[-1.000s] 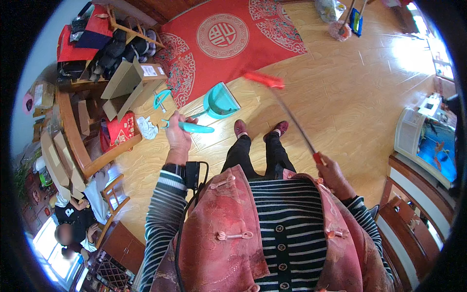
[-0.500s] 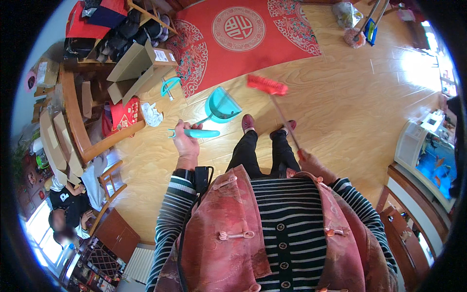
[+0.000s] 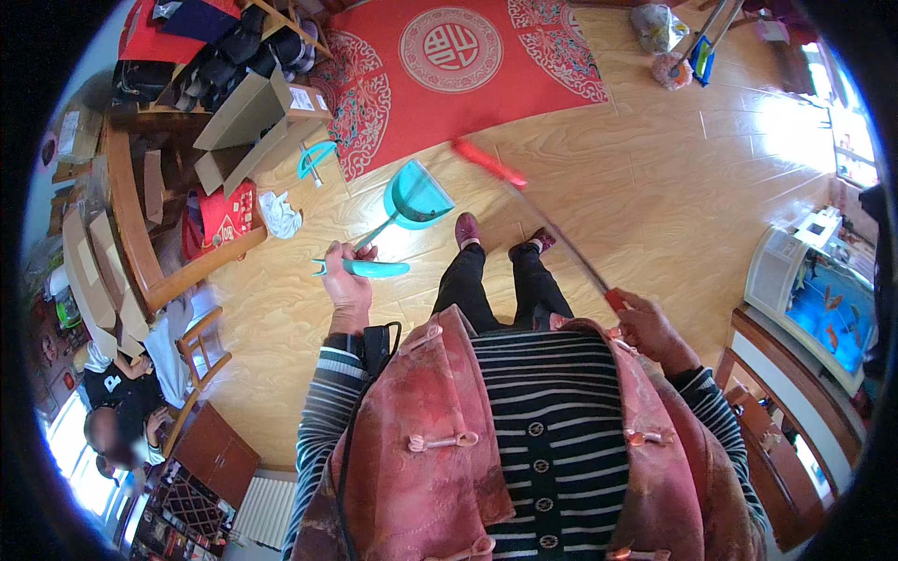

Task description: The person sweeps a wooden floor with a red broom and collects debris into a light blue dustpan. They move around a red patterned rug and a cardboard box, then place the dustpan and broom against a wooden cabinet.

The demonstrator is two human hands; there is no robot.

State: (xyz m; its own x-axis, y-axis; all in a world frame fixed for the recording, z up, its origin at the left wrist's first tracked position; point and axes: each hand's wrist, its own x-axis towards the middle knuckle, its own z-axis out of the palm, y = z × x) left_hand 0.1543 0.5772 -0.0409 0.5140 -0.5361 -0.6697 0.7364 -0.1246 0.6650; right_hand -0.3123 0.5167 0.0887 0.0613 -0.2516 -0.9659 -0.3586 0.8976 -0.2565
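My left hand (image 3: 348, 285) is closed round the turquoise handle of a long-handled dustpan (image 3: 404, 210). The pan rests on or just over the wooden floor, its mouth toward the upper right, with some dark bits inside. My right hand (image 3: 655, 329) grips the red end of a broom's thin stick. The red broom head (image 3: 489, 165) is at the far end, smeared by motion, near the edge of a red patterned rug (image 3: 374, 131). It is to the right of the dustpan and apart from it.
At left are an open cardboard box (image 3: 251, 131), a white crumpled bag (image 3: 281, 215), a wooden table (image 3: 140, 224) and a chair. Another person (image 3: 122, 411) sits at lower left. Mops (image 3: 697, 61) stand at the upper right; a fish tank (image 3: 823, 313) is on the right.
The broom head has moved left, closer to the dustpan, and turned. My right hand has shifted to the right and a little down. My left hand still holds the dustpan.
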